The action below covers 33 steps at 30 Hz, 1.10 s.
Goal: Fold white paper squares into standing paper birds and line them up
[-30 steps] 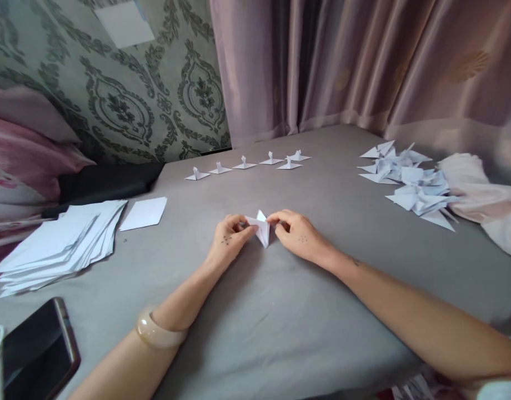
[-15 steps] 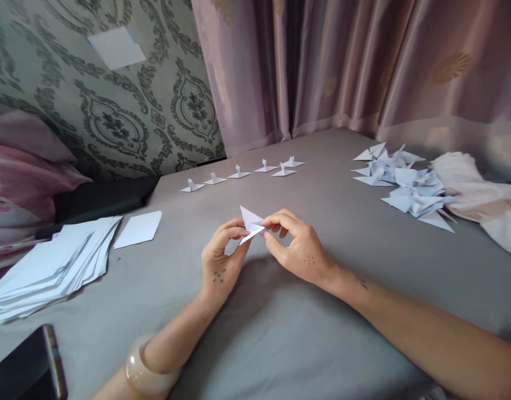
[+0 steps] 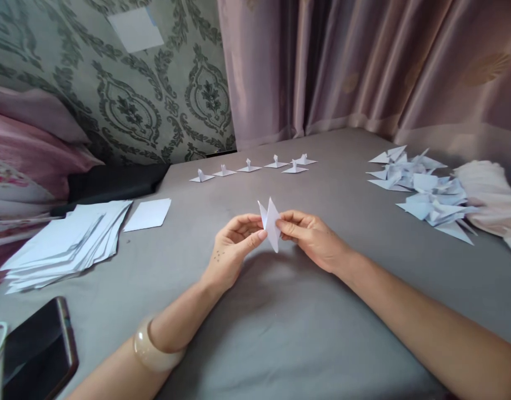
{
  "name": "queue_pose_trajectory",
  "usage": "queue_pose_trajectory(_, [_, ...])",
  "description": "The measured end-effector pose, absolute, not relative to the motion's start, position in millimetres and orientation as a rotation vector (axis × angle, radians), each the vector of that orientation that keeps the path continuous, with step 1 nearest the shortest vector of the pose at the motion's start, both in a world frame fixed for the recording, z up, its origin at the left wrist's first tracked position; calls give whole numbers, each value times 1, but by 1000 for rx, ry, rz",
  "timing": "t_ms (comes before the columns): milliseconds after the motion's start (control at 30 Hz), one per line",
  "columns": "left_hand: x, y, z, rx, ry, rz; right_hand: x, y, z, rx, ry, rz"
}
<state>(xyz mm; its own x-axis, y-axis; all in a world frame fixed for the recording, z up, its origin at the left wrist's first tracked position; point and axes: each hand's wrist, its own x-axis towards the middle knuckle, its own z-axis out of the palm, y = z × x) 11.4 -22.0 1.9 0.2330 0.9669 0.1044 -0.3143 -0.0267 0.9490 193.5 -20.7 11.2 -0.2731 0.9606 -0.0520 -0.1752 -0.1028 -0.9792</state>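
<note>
Left hand [image 3: 231,251]: thumb and fingers closed to a narrow pinch on the left side of a folded white paper [image 3: 272,226]. Right hand [image 3: 316,238]: likewise pinched at its right edge. The paper stands upright between them, two points up, one down; contact between its lower tip and the bench [image 3: 322,333] cannot be determined. Several right fingers are partly hidden. The bench bears grey cloth. Six small folded pieces [image 3: 249,167] lie toward its far side. At right, a paper heap [image 3: 436,195] overlaps too closely to count. At left: a sheet stack [image 3: 68,239], a single sheet [image 3: 148,215] and a phone [image 3: 36,350], cut off below. Behind: patterned wall [image 3: 168,83], pinkish curtain [image 3: 342,66].
</note>
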Motion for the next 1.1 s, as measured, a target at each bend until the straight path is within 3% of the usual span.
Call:
queue_pose_trajectory(767, [8, -23, 3, 1087, 649, 1059, 199, -18, 3, -795, -1151, 1901])
queue_pose_trajectory(933, [9, -24, 6, 1090, 659, 1071, 201, -16, 3, -787, -1207, 1862])
queue_pose_trajectory(1100, [10, -24, 3, 1132, 761, 1194, 197, -18, 7, -897, -1348, 1620])
